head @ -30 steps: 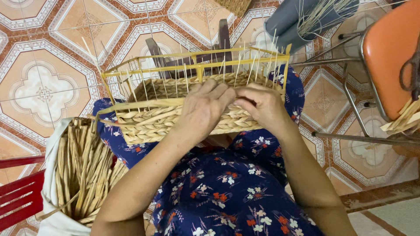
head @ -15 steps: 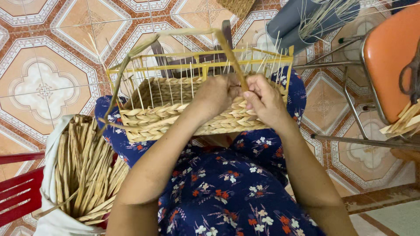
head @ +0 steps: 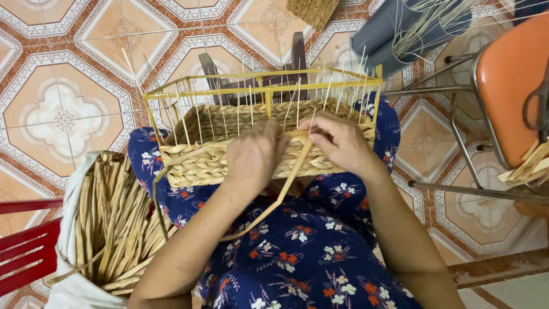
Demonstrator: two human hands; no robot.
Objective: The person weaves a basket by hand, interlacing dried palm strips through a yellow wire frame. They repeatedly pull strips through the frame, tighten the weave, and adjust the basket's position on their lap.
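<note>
A half-woven straw basket (head: 197,157) on a yellow wire frame (head: 260,90) rests on my lap, which is covered by blue flowered cloth (head: 297,252). My left hand (head: 254,154) presses on the woven front wall near its top edge. My right hand (head: 340,140) pinches a long flat straw strand (head: 286,186) at the rim, between the thin upright stakes. The strand hangs down from my fingers and curves across my lap to the left.
A white bag (head: 68,229) full of dried straw strands (head: 114,217) stands at my left. An orange chair (head: 509,86) with metal legs is at the right, a red plastic chair (head: 26,246) at lower left. A grey roll with thin stakes (head: 412,28) lies on the patterned tile floor.
The strand that arched above the basket has been pulled down and now hangs over my lap. My hands have lowered to the front wall's rim.
</note>
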